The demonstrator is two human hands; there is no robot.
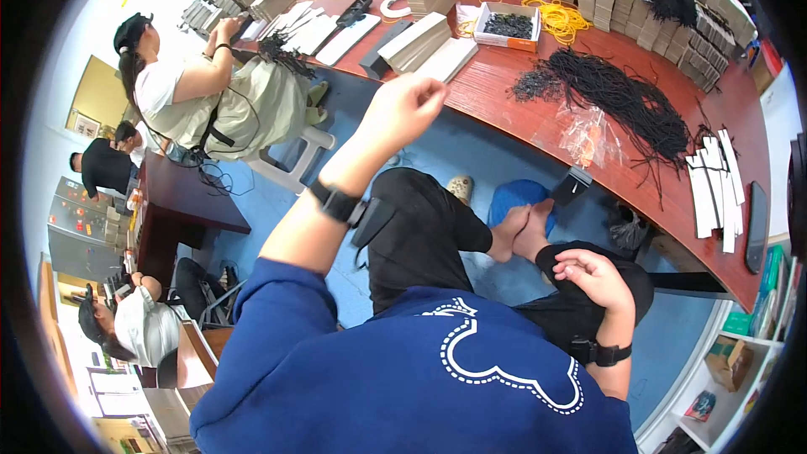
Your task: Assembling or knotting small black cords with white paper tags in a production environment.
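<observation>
At upper centre, your left hand curls near the white stack, its grip unclear; lower right, your right hand hangs loosely open by your knee.

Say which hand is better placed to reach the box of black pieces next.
Probably the left hand: raised near the table, nearer the box; the right hand is beside the knee.

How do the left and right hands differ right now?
The left hand is held out toward the table; the right hand is by the right knee. The left hand's fingers point rightward; the right hand's fingers point leftward. Both have bent fingers and black wristbands.
</observation>
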